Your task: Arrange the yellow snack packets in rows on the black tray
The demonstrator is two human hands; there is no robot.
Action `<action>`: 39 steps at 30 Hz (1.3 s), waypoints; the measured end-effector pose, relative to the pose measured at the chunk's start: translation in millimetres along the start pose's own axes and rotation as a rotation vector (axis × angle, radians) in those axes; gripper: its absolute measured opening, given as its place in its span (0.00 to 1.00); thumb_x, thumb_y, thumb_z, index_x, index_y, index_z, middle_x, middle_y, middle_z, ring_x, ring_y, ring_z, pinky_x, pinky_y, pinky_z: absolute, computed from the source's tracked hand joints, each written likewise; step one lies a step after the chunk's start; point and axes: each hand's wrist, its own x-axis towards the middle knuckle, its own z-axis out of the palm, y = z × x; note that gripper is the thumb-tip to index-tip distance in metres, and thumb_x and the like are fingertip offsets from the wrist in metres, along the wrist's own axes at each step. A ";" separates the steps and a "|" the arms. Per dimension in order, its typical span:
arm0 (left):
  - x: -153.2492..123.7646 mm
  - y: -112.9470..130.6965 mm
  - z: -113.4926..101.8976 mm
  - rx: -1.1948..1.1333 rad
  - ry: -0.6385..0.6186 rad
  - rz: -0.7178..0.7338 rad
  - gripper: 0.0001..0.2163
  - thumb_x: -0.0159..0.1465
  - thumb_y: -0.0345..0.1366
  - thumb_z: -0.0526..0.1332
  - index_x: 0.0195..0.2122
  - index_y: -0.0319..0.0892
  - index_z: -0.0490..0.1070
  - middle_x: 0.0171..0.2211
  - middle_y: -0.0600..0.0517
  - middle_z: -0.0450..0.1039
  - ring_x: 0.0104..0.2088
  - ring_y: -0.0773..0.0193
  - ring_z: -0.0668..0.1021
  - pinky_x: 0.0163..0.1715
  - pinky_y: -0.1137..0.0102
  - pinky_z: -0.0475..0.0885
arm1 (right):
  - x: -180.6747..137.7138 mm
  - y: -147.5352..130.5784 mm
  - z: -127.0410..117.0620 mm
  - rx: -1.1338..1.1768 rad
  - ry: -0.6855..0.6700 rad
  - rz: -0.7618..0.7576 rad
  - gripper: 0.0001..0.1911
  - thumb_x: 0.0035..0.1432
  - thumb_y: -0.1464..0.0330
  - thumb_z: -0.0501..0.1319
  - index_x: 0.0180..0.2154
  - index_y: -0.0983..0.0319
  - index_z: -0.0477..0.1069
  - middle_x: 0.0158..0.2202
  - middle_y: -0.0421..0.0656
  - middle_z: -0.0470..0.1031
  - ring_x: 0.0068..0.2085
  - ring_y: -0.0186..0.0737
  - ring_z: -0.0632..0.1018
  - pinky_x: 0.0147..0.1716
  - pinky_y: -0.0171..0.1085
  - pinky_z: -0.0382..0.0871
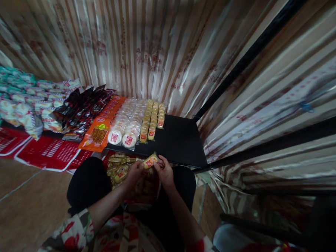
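Rows of yellow packs (153, 118) and round white cakes (126, 126) are filling the black shelf (181, 141) ahead. Both hands, left hand (134, 171) and right hand (163, 171), are pinching one yellow snack packet (150, 161) over the lap, its length slanting up-right.

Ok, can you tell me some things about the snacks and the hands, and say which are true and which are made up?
1. Both hands, the left hand and the right hand, hold one small yellow packet. True.
2. The black shelf is full to its right edge. False: its right part is bare.
3. The round white packets lie beside the yellow packets in rows. True.
4. The orange packets lie on the floor. False: they lie with the other snacks on display.
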 end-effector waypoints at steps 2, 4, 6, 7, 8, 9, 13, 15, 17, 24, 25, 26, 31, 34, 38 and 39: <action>2.1 5.3 9.8 -0.036 -0.003 0.001 0.11 0.59 0.38 0.54 0.38 0.37 0.67 0.21 0.55 0.71 0.22 0.69 0.74 0.23 0.76 0.67 | 1.9 -1.7 -1.0 0.132 -0.035 0.046 0.23 0.44 0.62 0.62 0.44 0.61 0.66 0.34 0.44 0.78 0.34 0.40 0.79 0.36 0.39 0.74; 6.2 11.1 21.6 -0.060 0.004 0.010 0.11 0.60 0.38 0.54 0.39 0.36 0.67 0.21 0.54 0.71 0.21 0.70 0.74 0.22 0.76 0.68 | 4.9 -4.0 -2.2 0.212 -0.060 0.060 0.20 0.44 0.62 0.63 0.41 0.61 0.67 0.34 0.44 0.78 0.35 0.41 0.79 0.36 0.39 0.74; 12.4 17.2 34.6 -0.090 -0.001 0.014 0.10 0.61 0.36 0.53 0.39 0.35 0.66 0.20 0.54 0.71 0.20 0.71 0.74 0.23 0.76 0.69 | 10.5 -7.7 -5.1 0.240 -0.059 0.046 0.19 0.44 0.61 0.63 0.39 0.61 0.67 0.34 0.44 0.78 0.35 0.40 0.79 0.36 0.39 0.74; 16.1 20.3 41.1 -0.107 -0.007 0.015 0.10 0.62 0.35 0.53 0.40 0.35 0.66 0.21 0.54 0.71 0.20 0.71 0.74 0.24 0.76 0.69 | 14.9 -10.1 -7.4 0.242 -0.050 0.030 0.19 0.44 0.61 0.62 0.39 0.61 0.67 0.34 0.44 0.78 0.35 0.40 0.79 0.36 0.38 0.74; 19.8 23.4 47.3 -0.120 -0.011 0.018 0.09 0.62 0.33 0.52 0.41 0.35 0.65 0.22 0.54 0.71 0.21 0.71 0.74 0.25 0.76 0.70 | 20.5 -12.7 -10.2 0.239 -0.037 0.011 0.19 0.44 0.61 0.62 0.39 0.61 0.67 0.34 0.44 0.78 0.35 0.40 0.79 0.36 0.38 0.74; 23.4 26.2 53.2 -0.125 -0.008 0.026 0.10 0.62 0.32 0.52 0.43 0.35 0.64 0.25 0.53 0.71 0.21 0.72 0.75 0.25 0.76 0.71 | 27.4 -15.4 -13.5 0.232 -0.021 -0.009 0.19 0.44 0.61 0.62 0.40 0.61 0.67 0.34 0.44 0.78 0.35 0.40 0.79 0.36 0.38 0.73; 33.2 34.3 72.0 -0.030 0.086 0.077 0.15 0.61 0.30 0.53 0.50 0.38 0.60 0.39 0.49 0.69 0.25 0.74 0.76 0.22 0.79 0.70 | 64.4 -25.3 -27.1 0.141 0.066 -0.091 0.21 0.45 0.62 0.62 0.42 0.62 0.67 0.35 0.44 0.77 0.35 0.39 0.78 0.39 0.39 0.72; 35.5 37.2 79.3 0.043 0.083 0.131 0.16 0.61 0.30 0.53 0.51 0.39 0.60 0.43 0.47 0.67 0.29 0.72 0.77 0.22 0.80 0.71 | 85.4 -29.1 -31.4 0.052 0.089 -0.137 0.21 0.46 0.62 0.61 0.43 0.62 0.67 0.35 0.44 0.76 0.36 0.39 0.77 0.40 0.40 0.72; 38.6 40.5 86.0 0.105 0.035 0.211 0.16 0.61 0.31 0.53 0.51 0.38 0.62 0.47 0.44 0.66 0.35 0.68 0.77 0.24 0.78 0.72 | 105.8 -32.2 -32.2 -0.043 0.107 -0.178 0.19 0.48 0.63 0.59 0.44 0.62 0.67 0.35 0.43 0.76 0.35 0.38 0.77 0.40 0.40 0.72; 73.0 58.6 103.9 0.283 0.007 0.350 0.19 0.63 0.34 0.51 0.57 0.42 0.59 0.62 0.45 0.52 0.58 0.59 0.64 0.50 0.68 0.69 | 158.4 -39.3 -14.2 -0.276 0.116 -0.239 0.19 0.50 0.66 0.57 0.46 0.59 0.68 0.37 0.41 0.75 0.36 0.37 0.77 0.40 0.38 0.71; 78.8 61.0 104.9 0.301 0.006 0.339 0.20 0.64 0.35 0.50 0.57 0.41 0.58 0.62 0.45 0.51 0.60 0.59 0.61 0.54 0.67 0.66 | 163.2 -39.9 -11.4 -0.295 0.110 -0.246 0.19 0.50 0.66 0.57 0.46 0.58 0.68 0.38 0.41 0.75 0.36 0.36 0.77 0.39 0.38 0.71; 84.0 63.0 105.7 0.314 0.004 0.329 0.21 0.64 0.36 0.49 0.58 0.40 0.56 0.63 0.44 0.49 0.61 0.59 0.58 0.57 0.67 0.62 | 167.5 -40.4 -9.0 -0.316 0.104 -0.250 0.19 0.51 0.66 0.56 0.46 0.58 0.68 0.38 0.41 0.75 0.36 0.36 0.77 0.39 0.37 0.71; 101.8 68.0 106.1 0.323 0.026 0.324 0.22 0.66 0.36 0.47 0.61 0.37 0.51 0.64 0.43 0.47 0.64 0.61 0.52 0.62 0.66 0.51 | 181.7 -41.6 -2.1 -0.421 0.090 -0.248 0.19 0.51 0.67 0.57 0.47 0.58 0.68 0.39 0.42 0.74 0.38 0.38 0.76 0.41 0.38 0.69; 108.7 68.9 105.5 0.315 0.030 0.328 0.22 0.65 0.36 0.47 0.61 0.37 0.51 0.64 0.43 0.48 0.63 0.61 0.53 0.63 0.64 0.49 | 184.2 -41.0 -0.1 -0.427 0.081 -0.261 0.20 0.52 0.67 0.56 0.48 0.58 0.67 0.41 0.43 0.74 0.39 0.38 0.75 0.42 0.38 0.69; 114.2 68.6 104.6 0.289 0.007 0.328 0.23 0.66 0.36 0.47 0.61 0.37 0.50 0.64 0.44 0.47 0.64 0.61 0.52 0.63 0.64 0.47 | 182.3 -39.9 2.1 -0.376 0.078 -0.303 0.24 0.52 0.67 0.55 0.52 0.60 0.65 0.47 0.46 0.71 0.41 0.39 0.75 0.42 0.38 0.70; 114.8 68.4 104.4 0.281 0.008 0.324 0.23 0.66 0.36 0.47 0.61 0.38 0.50 0.64 0.45 0.47 0.64 0.62 0.52 0.63 0.64 0.47 | 181.6 -39.5 2.6 -0.370 0.080 -0.312 0.25 0.52 0.67 0.55 0.53 0.60 0.64 0.48 0.47 0.70 0.42 0.40 0.75 0.42 0.38 0.70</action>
